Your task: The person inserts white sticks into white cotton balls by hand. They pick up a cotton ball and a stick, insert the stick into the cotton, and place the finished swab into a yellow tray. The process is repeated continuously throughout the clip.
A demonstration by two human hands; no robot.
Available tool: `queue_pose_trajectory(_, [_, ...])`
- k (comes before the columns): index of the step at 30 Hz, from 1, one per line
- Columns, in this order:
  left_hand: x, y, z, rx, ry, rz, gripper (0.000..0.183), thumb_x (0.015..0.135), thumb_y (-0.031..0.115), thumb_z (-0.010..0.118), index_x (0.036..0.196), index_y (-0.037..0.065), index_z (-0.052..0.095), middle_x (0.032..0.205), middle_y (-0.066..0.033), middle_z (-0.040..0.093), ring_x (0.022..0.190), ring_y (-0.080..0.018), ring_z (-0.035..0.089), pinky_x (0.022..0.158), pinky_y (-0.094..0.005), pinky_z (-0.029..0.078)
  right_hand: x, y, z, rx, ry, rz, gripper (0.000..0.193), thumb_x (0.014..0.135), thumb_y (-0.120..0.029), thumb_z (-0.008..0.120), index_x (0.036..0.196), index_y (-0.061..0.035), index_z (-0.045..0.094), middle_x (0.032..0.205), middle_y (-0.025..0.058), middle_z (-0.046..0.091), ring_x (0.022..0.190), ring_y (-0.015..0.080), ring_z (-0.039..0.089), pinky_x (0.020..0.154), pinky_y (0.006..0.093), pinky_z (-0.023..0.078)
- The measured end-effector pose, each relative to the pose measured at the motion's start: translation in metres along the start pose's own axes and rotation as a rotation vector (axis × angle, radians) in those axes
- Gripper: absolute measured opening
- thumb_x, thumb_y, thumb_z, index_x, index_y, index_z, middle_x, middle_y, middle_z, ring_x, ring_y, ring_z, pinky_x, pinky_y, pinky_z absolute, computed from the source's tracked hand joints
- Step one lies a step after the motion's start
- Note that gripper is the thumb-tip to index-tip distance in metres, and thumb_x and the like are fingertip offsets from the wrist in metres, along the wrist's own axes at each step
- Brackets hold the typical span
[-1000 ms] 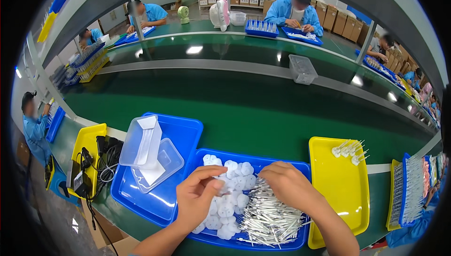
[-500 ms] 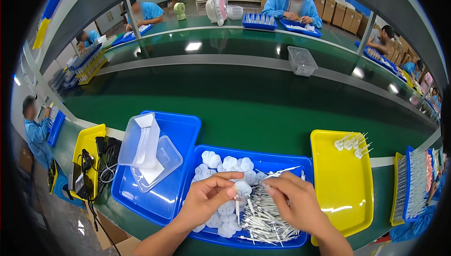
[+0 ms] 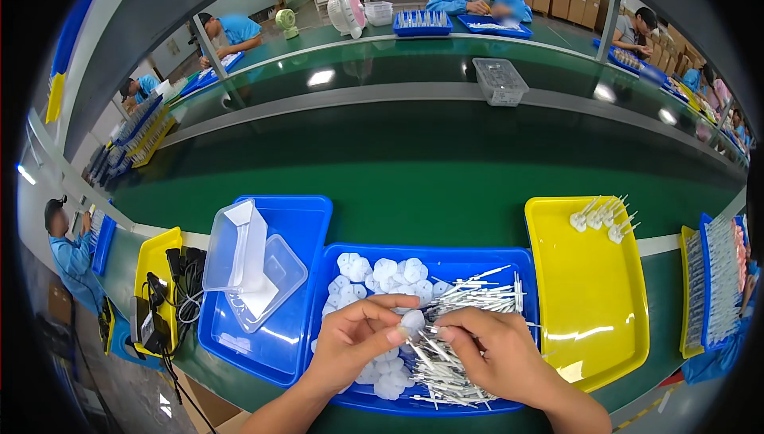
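Over the middle blue tray (image 3: 521, 263), my left hand (image 3: 354, 344) pinches a whitish flower-shaped piece (image 3: 412, 322) between thumb and fingers. Thin white sticks hang down from that piece. My right hand (image 3: 497, 352) is closed just to its right, thumb and forefinger pinched on a thin white stick (image 3: 430, 329) whose tip reaches close to the flower piece. Whether the two touch is too small to tell. Beneath my hands the tray holds loose flower-shaped pieces (image 3: 388, 273) on the left and a heap of white and grey sticks (image 3: 450, 370) on the right.
On the right, a yellow tray (image 3: 589, 306) carries several flower pieces with sticks upright (image 3: 603, 217). The left blue tray (image 3: 263, 350) holds a clear plastic box (image 3: 235, 247) and lid. Cables (image 3: 187, 275) lie farther left. Stacked trays (image 3: 708, 291) stand far right; co-workers sit beyond the green belt.
My right hand has come slightly lower and nearer the flower piece, with its stick now beside it. The left hand keeps its pinch. The whole view has shifted a little.
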State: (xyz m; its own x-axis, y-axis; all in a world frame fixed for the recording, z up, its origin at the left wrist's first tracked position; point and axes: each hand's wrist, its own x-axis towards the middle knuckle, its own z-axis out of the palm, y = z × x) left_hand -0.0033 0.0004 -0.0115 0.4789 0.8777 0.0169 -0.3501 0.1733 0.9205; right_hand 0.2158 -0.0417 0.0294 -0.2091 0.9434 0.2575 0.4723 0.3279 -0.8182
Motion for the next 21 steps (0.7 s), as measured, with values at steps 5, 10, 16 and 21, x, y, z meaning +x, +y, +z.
queue_pose_trajectory(5, [0.001,-0.002,0.002,0.32,-0.029,0.243,0.021,0.086,-0.008,0.069,0.105,0.0,0.066,0.131,-0.0209,0.058,0.112,-0.0226,0.062,0.098,-0.0376,0.05,0.0,0.002,-0.001,-0.094,-0.074,0.083,0.01,0.095,-0.011,0.059,0.101,-0.0028,0.06,0.067,0.0157,0.065,0.059,0.0341,0.067,0.052,0.0421,0.05])
queue_pose_trajectory(10, [-0.001,0.001,0.003,0.161,0.046,0.112,0.017,0.085,-0.005,0.07,0.101,0.001,0.067,0.128,-0.0229,0.06,0.114,-0.0266,0.061,0.098,-0.0407,0.05,-0.002,0.0,0.003,-0.113,-0.072,0.093,0.012,0.096,-0.011,0.059,0.104,-0.0034,0.057,0.066,0.015,0.064,0.057,0.0338,0.066,0.051,0.0426,0.05])
queue_pose_trajectory(16, [0.0,-0.004,-0.009,-0.192,0.012,-0.187,0.014,0.093,0.008,0.067,0.104,-0.001,0.065,0.128,-0.0212,0.061,0.112,-0.0222,0.061,0.096,-0.0372,0.05,0.0,0.004,0.01,-0.205,0.106,-0.168,0.017,0.088,-0.008,0.066,0.101,-0.004,0.057,0.078,0.0134,0.067,0.066,0.0289,0.067,0.057,0.0384,0.053])
queue_pose_trajectory(21, [-0.001,-0.004,-0.01,-0.258,0.01,-0.18,0.013,0.092,0.005,0.067,0.103,-0.001,0.067,0.129,-0.021,0.06,0.112,-0.0232,0.061,0.098,-0.0389,0.048,0.002,0.006,0.007,-0.412,0.103,-0.329,0.015,0.082,-0.009,0.068,0.094,-0.0054,0.059,0.07,0.0099,0.062,0.061,0.0262,0.065,0.056,0.037,0.052])
